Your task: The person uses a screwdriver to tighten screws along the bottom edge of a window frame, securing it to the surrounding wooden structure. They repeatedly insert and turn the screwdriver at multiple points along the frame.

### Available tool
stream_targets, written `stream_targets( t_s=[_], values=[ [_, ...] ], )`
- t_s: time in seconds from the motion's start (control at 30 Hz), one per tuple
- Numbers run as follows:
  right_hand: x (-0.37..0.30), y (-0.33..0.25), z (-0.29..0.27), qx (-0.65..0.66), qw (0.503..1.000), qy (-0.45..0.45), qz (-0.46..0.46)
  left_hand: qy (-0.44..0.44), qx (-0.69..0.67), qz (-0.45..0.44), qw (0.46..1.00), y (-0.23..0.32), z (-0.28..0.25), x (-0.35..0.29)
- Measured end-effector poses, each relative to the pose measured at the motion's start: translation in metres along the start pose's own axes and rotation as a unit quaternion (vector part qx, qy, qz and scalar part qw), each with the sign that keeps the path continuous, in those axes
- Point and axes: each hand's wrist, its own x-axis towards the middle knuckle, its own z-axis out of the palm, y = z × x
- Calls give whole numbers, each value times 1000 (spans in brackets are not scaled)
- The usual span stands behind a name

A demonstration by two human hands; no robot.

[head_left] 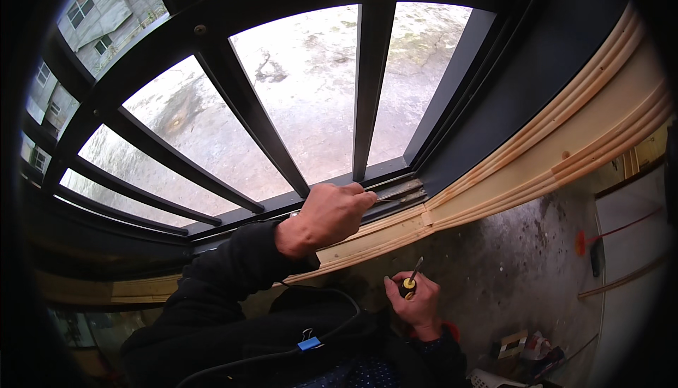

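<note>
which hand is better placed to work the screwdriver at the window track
Right. The right hand already grips the screwdriver, tip up toward the wooden sill. The left hand is busy, fingers resting at the window track.

Above the wooden window frame (537,162), black bars (371,84) block passage outward, leaving only narrow gaps; below it, room lies open.

Light: daylight through my window bars (367,91), ground outside glaring | Shade: my sleeve (233,275) and lower room dim | Lens: edges bend, black corners | Focus: sharp.
</note>
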Motion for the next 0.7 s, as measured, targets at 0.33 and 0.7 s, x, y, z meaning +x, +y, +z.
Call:
stream_targets(
  t_s=[0.33, 0.7],
  values=[
    [3, 1, 1, 4, 1000, -4, -3, 6, 16, 35, 999, -8, -9, -4],
    [2, 0, 0, 9, 1000, -4, 7, -61, 27, -4, 998, 2, -5, 7]
  ],
)
